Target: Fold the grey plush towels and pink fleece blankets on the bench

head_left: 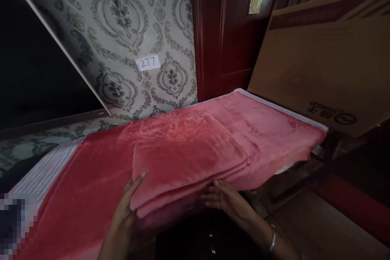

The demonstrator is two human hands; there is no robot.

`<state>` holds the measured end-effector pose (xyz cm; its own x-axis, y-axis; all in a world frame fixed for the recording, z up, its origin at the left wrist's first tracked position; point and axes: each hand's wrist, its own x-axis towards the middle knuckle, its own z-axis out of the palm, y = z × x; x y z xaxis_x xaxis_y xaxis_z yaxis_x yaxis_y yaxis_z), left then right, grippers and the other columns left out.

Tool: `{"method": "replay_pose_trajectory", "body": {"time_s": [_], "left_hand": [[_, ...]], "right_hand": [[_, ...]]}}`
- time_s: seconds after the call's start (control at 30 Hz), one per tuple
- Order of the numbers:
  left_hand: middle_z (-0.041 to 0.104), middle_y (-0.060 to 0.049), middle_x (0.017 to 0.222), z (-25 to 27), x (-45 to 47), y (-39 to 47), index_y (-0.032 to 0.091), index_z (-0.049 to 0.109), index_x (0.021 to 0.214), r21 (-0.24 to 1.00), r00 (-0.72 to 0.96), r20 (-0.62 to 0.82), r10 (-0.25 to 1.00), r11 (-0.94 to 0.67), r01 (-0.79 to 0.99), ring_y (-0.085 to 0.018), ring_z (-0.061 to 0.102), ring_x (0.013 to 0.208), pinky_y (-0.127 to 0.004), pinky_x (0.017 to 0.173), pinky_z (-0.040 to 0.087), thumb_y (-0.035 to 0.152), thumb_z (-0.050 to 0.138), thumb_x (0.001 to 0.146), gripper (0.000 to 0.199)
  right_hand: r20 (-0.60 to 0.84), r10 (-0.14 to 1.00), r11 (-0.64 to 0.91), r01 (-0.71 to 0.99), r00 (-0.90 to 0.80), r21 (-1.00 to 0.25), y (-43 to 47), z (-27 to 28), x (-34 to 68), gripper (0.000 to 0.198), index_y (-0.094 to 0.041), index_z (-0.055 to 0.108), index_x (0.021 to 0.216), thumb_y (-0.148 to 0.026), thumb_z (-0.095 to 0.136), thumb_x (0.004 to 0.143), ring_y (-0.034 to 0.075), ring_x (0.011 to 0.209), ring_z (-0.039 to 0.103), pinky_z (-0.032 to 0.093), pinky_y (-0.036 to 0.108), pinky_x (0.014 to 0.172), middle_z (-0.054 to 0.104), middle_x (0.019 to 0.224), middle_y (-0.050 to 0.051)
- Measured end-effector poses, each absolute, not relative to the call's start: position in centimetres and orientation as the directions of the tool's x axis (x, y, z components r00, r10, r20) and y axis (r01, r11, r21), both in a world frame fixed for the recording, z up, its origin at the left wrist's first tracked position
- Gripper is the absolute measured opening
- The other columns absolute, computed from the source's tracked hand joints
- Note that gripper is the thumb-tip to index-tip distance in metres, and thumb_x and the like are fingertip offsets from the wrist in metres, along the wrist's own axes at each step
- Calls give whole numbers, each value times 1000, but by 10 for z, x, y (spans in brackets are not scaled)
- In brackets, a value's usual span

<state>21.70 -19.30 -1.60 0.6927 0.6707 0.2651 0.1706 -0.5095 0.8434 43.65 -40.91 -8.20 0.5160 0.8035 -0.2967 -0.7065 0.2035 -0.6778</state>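
Note:
A pinkish-red plush blanket (185, 158), folded into a layered rectangle, lies on a larger plush cover of the same colour (100, 170). My left hand (126, 203) grips the folded blanket at its near left corner. Its thumb rests on top, while the fingers are mostly hidden at the side and below. At the front edge, my right hand (225, 201) has its fingers stretched and apart, with the thumb close to or touching the lower folds. A silvery bangle (272, 239) circles the right wrist.
Behind the covered surface is a patterned wall (122, 20) with a paper marked 277 (148, 63). A dark screen (39, 61) stands at left. To the right are a dark red door (225, 32) and a large cardboard box (317, 61). Striped cloth (51, 162) shows at the left edge.

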Motion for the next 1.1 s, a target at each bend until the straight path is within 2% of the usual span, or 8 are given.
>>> {"method": "replay_pose_trajectory", "body": {"time_s": [0.23, 0.4, 0.5, 0.6, 0.7, 0.87, 1.0, 1.1], "left_hand": [[64, -9, 136, -50, 238, -158, 28, 73, 116, 875, 581, 256, 772, -441, 199, -39, 41, 142, -56, 124, 19, 83, 60, 66, 75], [46, 0, 155, -58, 247, -148, 38, 63, 132, 921, 539, 197, 819, -344, 185, -31, 33, 148, -51, 123, 25, 61, 69, 74, 62], [43, 0, 157, -50, 240, -152, 37, 50, 145, 942, 533, 102, 840, -254, 220, -30, 35, 147, -53, 122, 25, 59, 59, 84, 65], [54, -1, 149, -48, 230, -153, 32, 60, 137, 944, 514, 68, 855, -222, 245, -33, 42, 143, -52, 121, 30, 61, 60, 81, 63], [62, 1, 140, -58, 222, -155, 38, 63, 132, 912, 520, 108, 847, -293, 286, -38, 46, 139, -58, 115, 38, 57, 65, 73, 62], [64, -4, 135, -89, 223, -163, 39, 54, 142, 803, 584, 340, 737, -551, 228, -41, 51, 133, -58, 107, 46, 46, 70, 62, 81], [62, -10, 129, -104, 232, -160, 27, 57, 136, 731, 567, 437, 699, -643, 229, -35, 57, 123, -55, 111, 42, 40, 61, 69, 68], [59, -11, 116, -98, 239, -149, 24, 63, 123, 618, 525, 551, 648, -740, 264, -31, 61, 107, -54, 103, 47, 40, 57, 73, 53]], "right_hand": [[-270, 749, 323, -689, 605, -648, -409, -82, 450, 42, -19, 60, 84, -51, 85, 71, 22, 83, 71, 57, 39, 82, 71, 89, 5], [-238, 588, 439, -553, 773, -708, -430, -93, 481, 40, -22, 56, 79, -40, 89, 64, 21, 75, 71, 59, 41, 80, 67, 76, -2], [-186, 453, 441, -400, 872, -803, -448, -103, 507, 53, -25, 60, 104, -38, 89, 62, 20, 71, 72, 60, 39, 76, 66, 77, -4], [-75, 358, 375, -217, 931, -902, -463, -109, 535, 86, -28, 46, 139, -43, 86, 64, 20, 70, 71, 61, 39, 73, 65, 78, -4], [135, 348, 173, 78, 928, -982, -469, -112, 559, 87, -26, 32, 153, -45, 71, 78, 19, 69, 68, 59, 38, 70, 64, 77, -3], [491, 372, -274, 598, 788, -753, -464, -118, 590, 71, -24, 38, 152, -28, 53, 83, 25, 99, 68, 57, 42, 87, 68, 117, 9], [642, 442, -247, 773, 626, -584, -453, -112, 609, 75, -24, 43, 150, -22, 55, 75, 29, 122, 57, 49, 50, 101, 56, 138, 13], [657, 514, -107, 801, 551, -588, -442, -95, 617, 54, -23, 61, 133, -30, 60, 79, 30, 124, 55, 47, 49, 104, 50, 144, 14]]}}
